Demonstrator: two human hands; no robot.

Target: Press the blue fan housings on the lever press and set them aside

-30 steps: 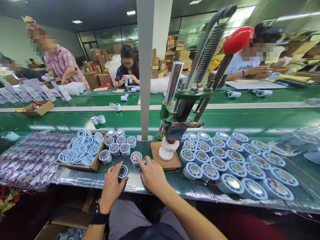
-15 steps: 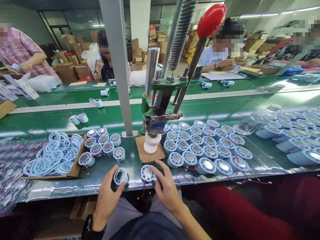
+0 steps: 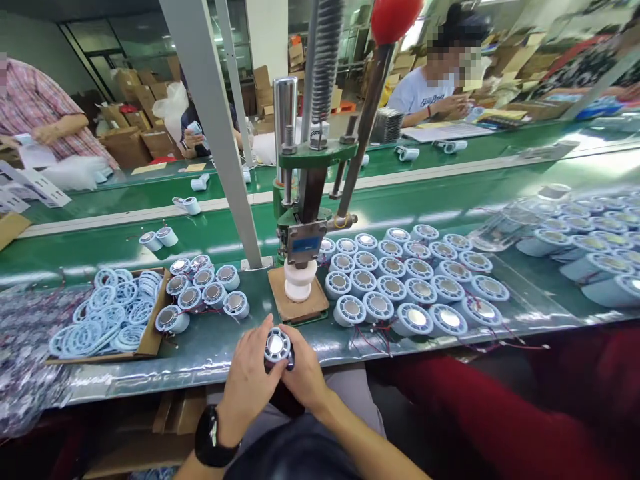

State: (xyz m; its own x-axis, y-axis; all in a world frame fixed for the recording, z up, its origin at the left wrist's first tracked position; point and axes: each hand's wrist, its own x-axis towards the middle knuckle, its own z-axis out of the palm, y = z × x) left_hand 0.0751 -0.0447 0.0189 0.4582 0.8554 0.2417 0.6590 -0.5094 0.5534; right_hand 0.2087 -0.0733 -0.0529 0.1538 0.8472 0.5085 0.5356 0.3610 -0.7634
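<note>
Glossy green worktop [image 3: 205,353], lever press [image 3: 306,243] on it, left hand [image 3: 250,370] and right hand [image 3: 305,370] curled around one light-blue cylinder [image 3: 277,345], cardboard boxes [image 3: 156,148] piled across the room.

Held round unit [image 3: 277,345] – smooth plas. w/ shiny metal; lever knob [image 3: 395,19] – glossy plas.; box [image 3: 151,337] – matt cardbd.

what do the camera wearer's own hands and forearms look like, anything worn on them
The left hand and right hand are ungloved, with slim fingers. A glossy black, smooth, watch-like band circles the left wrist; the right wrist shows nothing worn. No sleeve covers the visible forearms.
</note>
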